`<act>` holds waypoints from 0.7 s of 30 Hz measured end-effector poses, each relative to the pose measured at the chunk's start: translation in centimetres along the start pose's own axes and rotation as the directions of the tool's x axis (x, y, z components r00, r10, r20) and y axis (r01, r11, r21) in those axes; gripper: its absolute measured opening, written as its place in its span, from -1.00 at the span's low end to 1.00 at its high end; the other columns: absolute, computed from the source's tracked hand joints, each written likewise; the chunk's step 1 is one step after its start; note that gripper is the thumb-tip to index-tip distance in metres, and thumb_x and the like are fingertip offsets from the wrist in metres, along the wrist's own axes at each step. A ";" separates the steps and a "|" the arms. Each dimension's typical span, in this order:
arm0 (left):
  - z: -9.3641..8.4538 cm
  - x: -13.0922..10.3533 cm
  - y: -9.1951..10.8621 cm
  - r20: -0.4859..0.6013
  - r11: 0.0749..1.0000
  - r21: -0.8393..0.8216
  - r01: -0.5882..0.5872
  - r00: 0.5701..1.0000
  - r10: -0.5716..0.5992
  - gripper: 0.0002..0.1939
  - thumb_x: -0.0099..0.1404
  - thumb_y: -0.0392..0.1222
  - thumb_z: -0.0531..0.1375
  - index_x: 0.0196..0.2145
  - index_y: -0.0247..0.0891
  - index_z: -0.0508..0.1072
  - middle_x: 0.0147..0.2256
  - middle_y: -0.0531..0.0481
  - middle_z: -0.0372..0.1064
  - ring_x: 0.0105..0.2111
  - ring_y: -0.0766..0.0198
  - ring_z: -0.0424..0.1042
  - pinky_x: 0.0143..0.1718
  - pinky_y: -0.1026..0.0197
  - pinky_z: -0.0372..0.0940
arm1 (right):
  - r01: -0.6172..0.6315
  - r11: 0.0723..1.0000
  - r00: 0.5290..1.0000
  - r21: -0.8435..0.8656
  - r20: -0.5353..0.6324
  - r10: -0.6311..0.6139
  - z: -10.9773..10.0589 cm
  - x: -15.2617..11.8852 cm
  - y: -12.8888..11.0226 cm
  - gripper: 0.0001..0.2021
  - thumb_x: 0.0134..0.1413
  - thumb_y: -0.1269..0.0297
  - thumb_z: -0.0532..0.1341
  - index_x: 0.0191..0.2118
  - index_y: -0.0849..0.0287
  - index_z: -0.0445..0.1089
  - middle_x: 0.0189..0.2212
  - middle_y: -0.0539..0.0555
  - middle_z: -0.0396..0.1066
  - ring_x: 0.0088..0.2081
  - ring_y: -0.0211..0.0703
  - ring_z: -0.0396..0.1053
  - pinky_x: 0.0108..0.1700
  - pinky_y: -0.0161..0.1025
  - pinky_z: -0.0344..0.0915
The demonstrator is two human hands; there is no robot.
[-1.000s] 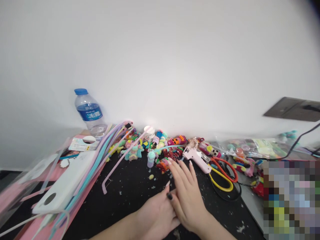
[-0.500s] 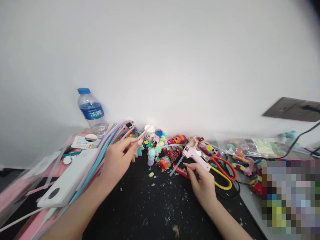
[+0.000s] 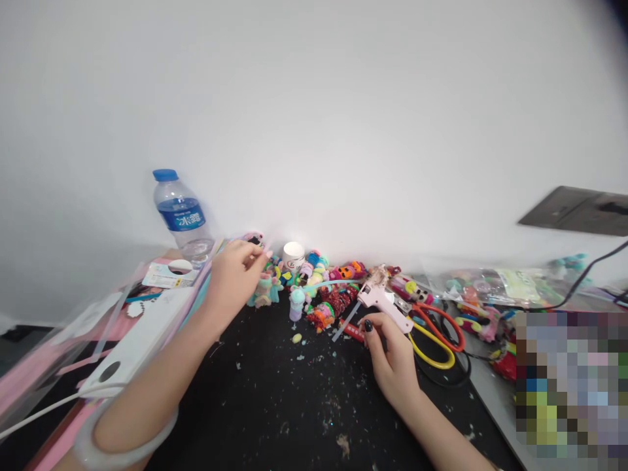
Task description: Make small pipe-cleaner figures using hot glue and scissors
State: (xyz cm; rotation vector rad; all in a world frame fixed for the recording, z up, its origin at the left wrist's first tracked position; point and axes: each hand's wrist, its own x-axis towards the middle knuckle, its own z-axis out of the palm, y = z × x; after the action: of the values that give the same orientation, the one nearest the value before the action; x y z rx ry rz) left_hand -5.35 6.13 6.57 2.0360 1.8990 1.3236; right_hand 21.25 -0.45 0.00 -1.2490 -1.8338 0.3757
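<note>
Compared with one second ago, the two hands are no longer together in front of the glue gun (image 3: 383, 302). The left hand (image 3: 238, 278) is now well to the left of the gun; its fingertips are near each other, but I cannot tell if they grip anything. The long pink stem no longer lies across the table (image 3: 294, 412). The right hand (image 3: 392, 350), fingers curled, touches the red tool (image 3: 352, 331) just before the gun; a firm grip is not clear. Each hand seems occupied separately.
</note>
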 end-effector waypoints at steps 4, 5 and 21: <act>-1.9 -0.3 2.3 0.135 0.771 -0.564 0.295 0.954 -0.267 -0.79 0.16 -0.09 0.18 -0.50 -0.30 0.39 -0.58 0.10 0.27 -0.55 0.35 0.32 -0.50 0.32 0.27 | 0.019 0.999 1.000 0.046 -0.019 -0.018 0.4 -0.1 -0.2 -0.89 0.14 0.42 0.04 -0.20 0.16 0.23 -0.45 0.01 0.32 -0.47 -0.23 0.30 -0.43 -0.33 0.25; -2.0 -0.6 2.9 0.197 0.626 -0.702 0.338 0.938 -0.286 -0.80 0.15 -0.12 0.19 -0.51 -0.31 0.38 -0.57 0.11 0.28 -0.55 0.39 0.33 -0.49 0.36 0.29 | 0.024 0.998 0.999 0.052 -0.025 -0.023 0.5 -0.1 -0.2 -0.87 0.12 0.42 0.06 -0.19 0.16 0.22 -0.45 0.02 0.32 -0.46 -0.22 0.31 -0.43 -0.32 0.26; 5.0 -10.3 5.9 0.680 0.346 -0.644 0.682 0.718 -0.149 -0.76 0.21 -0.10 0.16 -0.40 -0.37 0.41 -0.57 0.02 0.41 -0.55 0.30 0.42 -0.48 0.28 0.35 | 0.127 0.985 0.939 0.120 0.306 -0.159 0.4 -0.6 -1.5 -0.66 0.19 0.34 -0.04 -0.62 0.18 0.12 -0.67 -0.07 0.11 -0.62 -0.32 0.08 -0.54 -0.34 0.01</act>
State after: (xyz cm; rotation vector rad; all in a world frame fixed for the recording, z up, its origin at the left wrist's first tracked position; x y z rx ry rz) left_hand 3.63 -1.44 1.29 1.0203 0.9840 1.0579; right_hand 20.08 -1.54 0.42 -1.0237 -2.1332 0.6052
